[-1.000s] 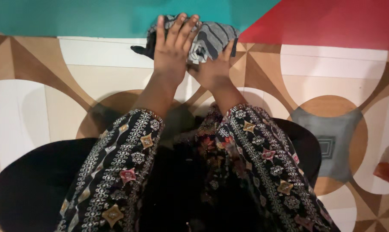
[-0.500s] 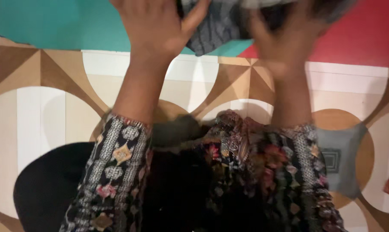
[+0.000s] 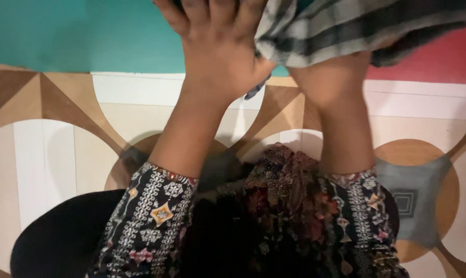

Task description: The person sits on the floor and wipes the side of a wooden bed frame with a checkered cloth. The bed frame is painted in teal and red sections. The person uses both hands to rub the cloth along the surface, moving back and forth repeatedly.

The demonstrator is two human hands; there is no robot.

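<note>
A grey and black striped cloth (image 3: 346, 25) is held up at the top of the view, over a teal and red mat. My left hand (image 3: 220, 49) grips its left end, fingers curled over the fabric at the top edge of the frame. My right hand (image 3: 336, 77) is under the cloth's right part; its fingers are hidden by the fabric draped over it. Both forearms rise from patterned black sleeves.
A teal mat (image 3: 78, 36) and a red mat (image 3: 428, 56) lie at the far side on a floor (image 3: 53, 154) with round wood and white patterns. A grey folded cloth (image 3: 413, 195) lies on the floor at the right. My dark lap fills the bottom.
Both hands lifted the striped cloth off the mat and drew it up toward me. It has spread out wider to the right, and now drapes over my right hand.
</note>
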